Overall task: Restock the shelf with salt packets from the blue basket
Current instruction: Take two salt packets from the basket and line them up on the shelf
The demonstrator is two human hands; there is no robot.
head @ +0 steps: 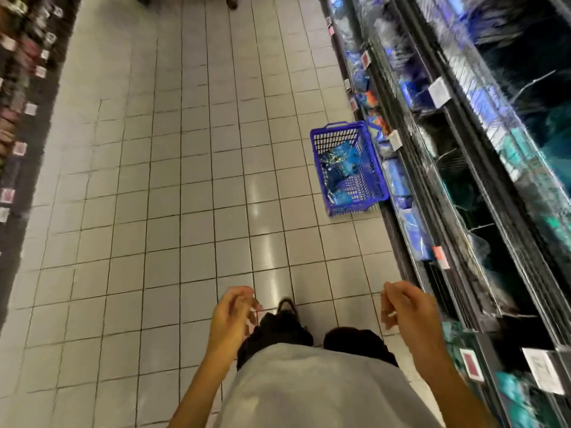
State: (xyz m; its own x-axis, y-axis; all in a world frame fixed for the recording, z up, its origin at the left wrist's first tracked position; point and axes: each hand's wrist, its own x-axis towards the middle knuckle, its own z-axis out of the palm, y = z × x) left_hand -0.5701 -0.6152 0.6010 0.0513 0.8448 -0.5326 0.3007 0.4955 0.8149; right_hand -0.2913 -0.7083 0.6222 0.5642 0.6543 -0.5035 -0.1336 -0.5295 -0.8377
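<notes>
A blue plastic basket (pixel 367 168) stands on the tiled floor against the foot of the right-hand shelf. Blue salt packets (pixel 338 163) lie inside it. The shelf unit (pixel 457 168) runs along the right side, with blue and teal packets and some dark empty bays. My left hand (pixel 231 313) hangs low in front of my body, fingers loosely curled and apart, holding nothing. At the same height, close to the shelf edge, my right hand (pixel 401 304) is loosely curled and empty too. Both hands are well short of the basket. The frame is blurred.
Grey tiled aisle floor (pixel 185 180) stretches ahead. A second shelf (pixel 21 88) with dark goods and price tags lines the left side. White and red price tags (pixel 438 91) stick out from the right shelf rails. My dark shoe (pixel 285 305) shows below.
</notes>
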